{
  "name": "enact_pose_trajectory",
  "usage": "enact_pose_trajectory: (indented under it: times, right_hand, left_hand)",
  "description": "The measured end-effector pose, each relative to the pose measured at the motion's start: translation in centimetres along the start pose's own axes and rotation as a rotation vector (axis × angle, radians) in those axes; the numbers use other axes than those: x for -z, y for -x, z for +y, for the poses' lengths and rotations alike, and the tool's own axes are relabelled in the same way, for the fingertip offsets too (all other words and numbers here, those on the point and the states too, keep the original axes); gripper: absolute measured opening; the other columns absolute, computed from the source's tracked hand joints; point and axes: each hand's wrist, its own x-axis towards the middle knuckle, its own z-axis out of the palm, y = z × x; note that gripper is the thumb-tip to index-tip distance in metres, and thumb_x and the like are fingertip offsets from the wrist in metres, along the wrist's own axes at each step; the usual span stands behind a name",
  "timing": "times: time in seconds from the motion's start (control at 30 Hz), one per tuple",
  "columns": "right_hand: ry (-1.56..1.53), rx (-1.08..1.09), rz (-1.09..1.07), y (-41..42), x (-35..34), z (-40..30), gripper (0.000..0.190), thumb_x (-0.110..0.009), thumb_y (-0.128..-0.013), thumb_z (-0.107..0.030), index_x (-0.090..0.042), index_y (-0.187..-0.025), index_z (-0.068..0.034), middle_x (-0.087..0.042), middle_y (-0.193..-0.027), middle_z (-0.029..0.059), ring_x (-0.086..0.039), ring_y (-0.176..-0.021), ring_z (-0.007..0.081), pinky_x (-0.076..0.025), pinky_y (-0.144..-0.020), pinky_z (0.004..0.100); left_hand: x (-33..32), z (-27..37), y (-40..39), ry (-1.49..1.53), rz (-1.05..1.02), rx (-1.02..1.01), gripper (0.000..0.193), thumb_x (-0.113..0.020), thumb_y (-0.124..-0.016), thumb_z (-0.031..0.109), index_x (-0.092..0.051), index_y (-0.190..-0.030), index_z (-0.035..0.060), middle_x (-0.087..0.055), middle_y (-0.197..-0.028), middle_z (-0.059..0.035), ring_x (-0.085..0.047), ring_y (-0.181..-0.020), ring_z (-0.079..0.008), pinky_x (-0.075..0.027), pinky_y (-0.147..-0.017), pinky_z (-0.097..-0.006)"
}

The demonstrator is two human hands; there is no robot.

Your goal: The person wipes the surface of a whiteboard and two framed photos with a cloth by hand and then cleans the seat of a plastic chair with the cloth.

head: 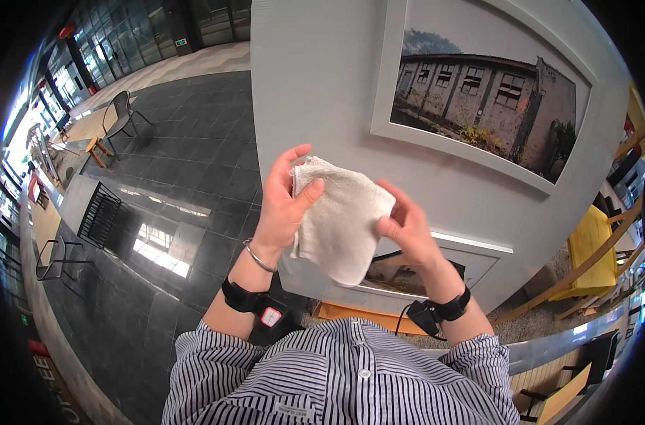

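A folded white cloth (341, 220) is held up between my two hands, before a pale grey panel wall. My left hand (285, 202) grips its left edge, thumb on the front face and fingers behind. At the cloth's right edge, my right hand (407, 226) pinches it between thumb and fingers; those fingers are slightly blurred. Behind and above the cloth, a large white-framed picture (482, 101) of an old building hangs on the panel. A lower white-framed picture (397, 273) is partly hidden by the cloth and my right hand.
Dark tiled floor (195, 138) stretches to the left, with a metal chair (121, 111), a small wooden stool (97, 151) and a grey table (83, 207) on it. At the right are a yellow bench (591, 255) and curved wooden bars (577, 273).
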Motion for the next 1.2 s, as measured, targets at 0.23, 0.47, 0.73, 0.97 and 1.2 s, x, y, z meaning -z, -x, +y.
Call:
enact_pose_trajectory:
  times: [0.23,0.47,0.73,0.97,1.2]
  right_hand:
    - [-0.215,-0.21,0.027,0.5,-2.1,1.2,0.043,-0.068,-0.085,-0.02,-0.055,-0.116,0.006,-0.063,-0.107,0.0101,-0.06,-0.095,0.0161,-0.049,-0.083,0.0287]
    - [0.405,0.086,0.192,-0.8,-0.4,1.1,0.046,-0.069,-0.084,-0.021,-0.052,-0.122,0.0,-0.061,-0.109,0.0109,-0.059,-0.098,0.0206,-0.047,-0.085,0.0322]
    - [1.637,0.566,0.765,-3.3,7.9,-2.3,0.068,-0.065,-0.078,-0.016,-0.037,-0.139,-0.016,-0.021,-0.147,0.0155,-0.014,-0.138,0.0394,-0.012,-0.109,0.0569]
    - [1.664,0.575,0.838,-4.5,8.4,0.0,0.062,-0.062,-0.079,-0.014,-0.041,-0.136,-0.023,-0.03,-0.136,0.0079,-0.018,-0.135,0.036,-0.011,-0.108,0.0587]
    - [1.697,0.542,0.889,-4.3,8.4,0.2,0.057,-0.061,-0.08,-0.013,-0.043,-0.133,-0.024,-0.032,-0.13,0.0056,-0.022,-0.132,0.0326,-0.011,-0.107,0.0586]
  left_hand:
    - [1.8,-1.6,0.6,0.12,-0.052,0.531,0.045,-0.065,-0.087,0.015,-0.046,-0.125,0.001,-0.06,-0.11,-0.0089,-0.059,-0.101,-0.0181,-0.05,-0.087,-0.0315]
    - [0.6,-3.0,2.9,0.372,0.055,0.49,0.037,-0.053,-0.093,0.011,-0.042,-0.128,0.0025,-0.054,-0.12,-0.0118,-0.057,-0.108,-0.0235,-0.052,-0.09,-0.0386]
    - [6.3,0.8,-4.6,-0.647,0.589,-0.495,0.048,-0.049,-0.094,0.017,-0.034,-0.137,0.0004,-0.045,-0.135,-0.0156,-0.047,-0.123,-0.0268,-0.037,-0.103,-0.038]
    - [3.5,-6.8,-6.6,-1.566,0.222,-0.607,0.067,-0.059,-0.079,0.013,-0.037,-0.141,0.0258,-0.027,-0.149,-0.0062,-0.019,-0.138,-0.0368,-0.021,-0.106,-0.0577]
    - [2.1,-8.4,-9.2,-1.579,-0.13,-0.885,0.066,-0.058,-0.077,0.009,-0.042,-0.138,0.0269,-0.021,-0.152,-0.0067,-0.014,-0.141,-0.0344,-0.015,-0.107,-0.0587]
